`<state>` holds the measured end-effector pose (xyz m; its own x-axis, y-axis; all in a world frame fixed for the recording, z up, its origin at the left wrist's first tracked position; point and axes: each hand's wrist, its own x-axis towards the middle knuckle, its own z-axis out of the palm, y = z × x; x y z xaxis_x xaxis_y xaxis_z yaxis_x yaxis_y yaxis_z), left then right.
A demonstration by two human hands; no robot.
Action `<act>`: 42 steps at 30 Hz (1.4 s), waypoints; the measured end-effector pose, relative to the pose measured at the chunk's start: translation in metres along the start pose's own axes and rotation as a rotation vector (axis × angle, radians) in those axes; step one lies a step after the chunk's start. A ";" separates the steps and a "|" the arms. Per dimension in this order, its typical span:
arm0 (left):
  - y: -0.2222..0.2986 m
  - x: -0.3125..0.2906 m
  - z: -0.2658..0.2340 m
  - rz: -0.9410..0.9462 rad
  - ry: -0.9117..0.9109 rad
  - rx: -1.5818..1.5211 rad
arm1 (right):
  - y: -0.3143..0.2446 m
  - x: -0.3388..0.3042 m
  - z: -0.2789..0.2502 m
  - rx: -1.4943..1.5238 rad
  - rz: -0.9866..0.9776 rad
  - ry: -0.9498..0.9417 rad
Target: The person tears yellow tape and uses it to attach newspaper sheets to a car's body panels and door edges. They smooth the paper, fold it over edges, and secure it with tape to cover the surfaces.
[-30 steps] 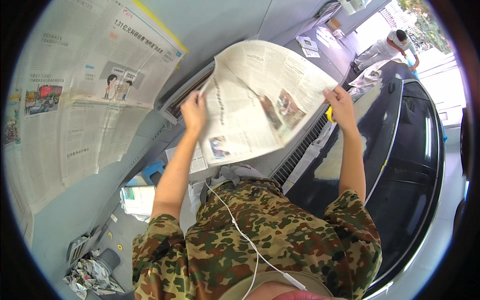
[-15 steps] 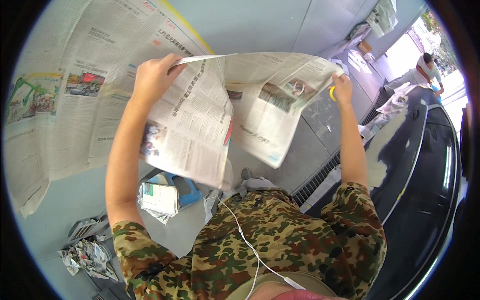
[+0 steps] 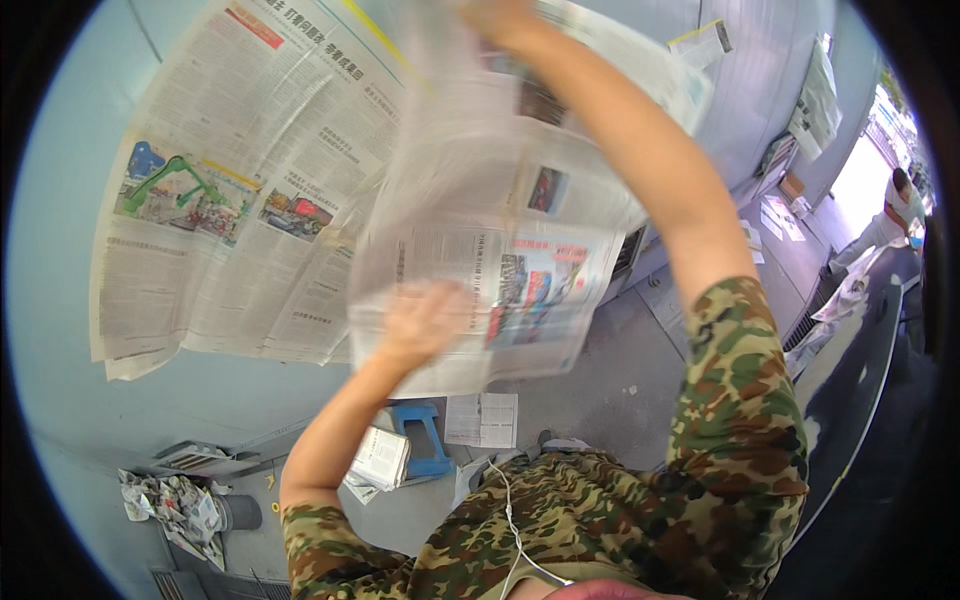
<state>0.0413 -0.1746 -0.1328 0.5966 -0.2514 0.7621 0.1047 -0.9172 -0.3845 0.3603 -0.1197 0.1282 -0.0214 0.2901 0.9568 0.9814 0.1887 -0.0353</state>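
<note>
A loose newspaper sheet, smeared by motion, hangs in front of me against the grey wall. My left hand lies against its lower part, blurred, with the fingers looking stretched out flat. At the sheet's top edge, my right hand is raised high across my body; its fingers are too blurred and cut off to read. To the left, another newspaper hangs on the wall, with a yellow strip slanting along its top edge. The loose sheet overlaps its right side.
Below stands a blue stool beside a stack of folded newspapers; one page lies on the floor. Crumpled paper fills a spot by a grey bucket. At right are a dark car body and another person.
The newspaper held between both hands has moved against the wall. My right hand has swung up and left; my left hand has dropped onto the sheet's lower part. The view has shifted.
</note>
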 end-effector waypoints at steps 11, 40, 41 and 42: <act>-0.196 0.099 0.063 -0.106 -0.271 0.450 | -0.308 -0.032 0.073 0.441 -0.679 -0.027; -0.258 0.155 -0.011 -0.225 -0.018 0.614 | -0.080 -0.016 0.106 1.017 0.434 0.155; -0.260 0.162 -0.009 -0.227 0.009 0.620 | -0.077 -0.026 0.101 0.926 0.436 0.200; -0.262 0.163 -0.011 -0.256 0.016 0.645 | -0.073 -0.037 0.096 0.843 0.415 0.250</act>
<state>0.1028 0.0213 0.0977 0.4791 -0.0609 0.8757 0.6952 -0.5827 -0.4209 0.2708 -0.0538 0.0678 0.4324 0.2962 0.8517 0.4408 0.7545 -0.4862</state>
